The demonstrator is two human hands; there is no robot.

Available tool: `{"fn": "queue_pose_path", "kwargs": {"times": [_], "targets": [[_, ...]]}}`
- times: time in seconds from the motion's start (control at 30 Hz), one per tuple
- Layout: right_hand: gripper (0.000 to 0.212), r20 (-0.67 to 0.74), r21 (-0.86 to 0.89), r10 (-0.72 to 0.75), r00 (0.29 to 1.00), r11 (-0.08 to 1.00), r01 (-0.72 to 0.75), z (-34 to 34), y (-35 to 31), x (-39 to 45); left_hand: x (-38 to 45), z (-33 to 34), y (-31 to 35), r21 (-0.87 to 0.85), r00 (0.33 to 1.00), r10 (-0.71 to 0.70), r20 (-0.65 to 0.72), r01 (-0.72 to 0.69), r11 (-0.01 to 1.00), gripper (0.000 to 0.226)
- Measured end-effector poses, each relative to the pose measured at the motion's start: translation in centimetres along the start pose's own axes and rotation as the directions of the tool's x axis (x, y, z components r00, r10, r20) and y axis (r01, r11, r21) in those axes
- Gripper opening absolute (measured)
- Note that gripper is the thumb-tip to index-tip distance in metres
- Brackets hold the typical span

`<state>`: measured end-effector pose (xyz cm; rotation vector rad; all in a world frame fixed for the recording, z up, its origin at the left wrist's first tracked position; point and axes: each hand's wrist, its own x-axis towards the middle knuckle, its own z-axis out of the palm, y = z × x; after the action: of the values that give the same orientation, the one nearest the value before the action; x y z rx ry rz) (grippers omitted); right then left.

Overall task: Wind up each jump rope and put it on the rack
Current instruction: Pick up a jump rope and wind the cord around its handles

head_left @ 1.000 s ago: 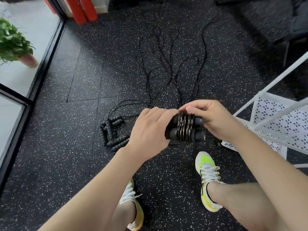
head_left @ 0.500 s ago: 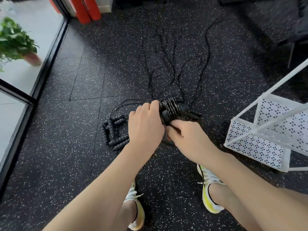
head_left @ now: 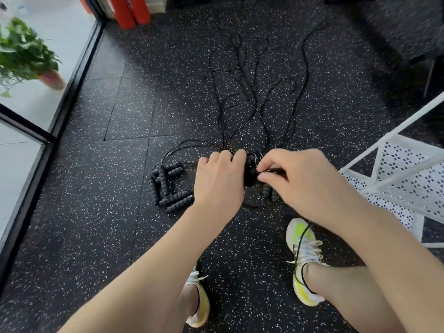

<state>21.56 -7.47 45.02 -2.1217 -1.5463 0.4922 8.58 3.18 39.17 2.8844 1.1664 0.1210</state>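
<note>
I read no brand, label or writing anywhere; the white perforated metal rack [head_left: 406,179] at right shows nothing in the part I can see. My left hand [head_left: 219,181] curls its fingers round the wound black jump rope bundle [head_left: 251,169], held above the black speckled rubber floor [head_left: 101,212]; my right hand [head_left: 305,181] pinches a black cord end [head_left: 274,171] just beside that bundle. Loose black ribbed rope handles [head_left: 168,186] lie in a cluster on the floor left of my left hand; their thin black cords [head_left: 252,92] trail away, tangled, towards the far side. A green potted plant [head_left: 26,54] stands beyond the glass at left; two red cylinders [head_left: 132,10] stand at the top.
</note>
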Motion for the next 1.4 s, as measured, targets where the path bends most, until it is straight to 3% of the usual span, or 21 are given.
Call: {"fn": "queue_pose_path", "kwargs": {"times": [0.17, 0.43, 0.57, 0.67, 0.83, 0.93, 1.0, 1.1, 1.17, 1.27, 1.33, 1.4], "targets": [[0.024, 0.004, 0.132, 0.101, 0.995, 0.986, -0.1, -2.4, 1.8, 1.1, -0.9, 0.7, 1.3, -0.053, 0.987, 0.154, -0.047, -0.157, 0.986, 0.054], [0.007, 0.235, 0.395, 0.073, 0.969, 0.904, -0.164, -3.3, 5.4, 2.1, -1.1, 1.8, 2.1, -0.138, 0.903, 0.339, -0.264, -0.383, 0.913, 0.039], [0.004, 0.247, 0.491, 0.057, 0.967, 0.853, -0.176, -3.0, 6.5, 2.2, -1.3, 1.6, 2.4, -0.223, 0.879, 0.374, -0.296, -0.444, 0.868, 0.037], [0.014, 0.245, 0.62, 0.075, 0.967, 0.755, -0.215, -2.5, 6.9, 2.0, -1.4, 1.2, 2.4, -0.334, 0.89, 0.312, -0.333, -0.421, 0.843, 0.044], [0.018, 0.268, 0.847, 0.093, 0.959, 0.451, -0.281, 0.3, 5.5, 1.9, -1.4, -0.4, 2.4, -0.521, 0.934, 0.119, -0.338, -0.291, 0.802, 0.06], [0.036, 0.201, 0.849, 0.1, 0.974, 0.479, -0.224, 2.3, 4.5, 1.8, -1.0, -1.1, 2.2, -0.591, 0.962, -0.053, -0.269, -0.122, 0.797, 0.067], [0.046, 0.206, 0.798, 0.201, 0.958, 0.532, -0.283, 3.4, 3.9, 1.6, -0.6, -1.3, 2.1, -0.59, 0.969, -0.14, -0.206, -0.009, 0.807, 0.073], [0.028, 0.217, 0.638, 0.224, 0.95, 0.704, -0.312, 5.0, 3.0, 1.4, -0.2, -1.3, 1.9, -0.587, 0.972, -0.218, -0.086, 0.127, 0.799, 0.075], [0.007, 0.249, 0.662, 0.194, 0.949, 0.681, -0.313, 5.3, 2.3, 1.3, 0.0, -1.1, 1.5, -0.549, 0.967, -0.255, -0.011, 0.208, 0.81, 0.074], [0.019, 0.303, 0.793, 0.137, 0.943, 0.513, -0.329, 5.4, 2.1, 1.5, 0.1, -0.8, 1.2, -0.427, 0.97, -0.241, -0.033, 0.204, 0.881, 0.056], [0.029, 0.283, 0.764, 0.142, 0.949, 0.565, -0.312, 5.6, 2.4, 1.3, 0.0, -0.6, 1.3, -0.404, 0.974, -0.223, -0.037, 0.19, 0.895, 0.049], [0.024, 0.236, 0.74, 0.188, 0.954, 0.602, -0.301, 6.0, 2.5, 1.3, -0.1, -0.4, 1.4, -0.414, 0.983, -0.185, -0.01, 0.164, 0.895, 0.045]]}}
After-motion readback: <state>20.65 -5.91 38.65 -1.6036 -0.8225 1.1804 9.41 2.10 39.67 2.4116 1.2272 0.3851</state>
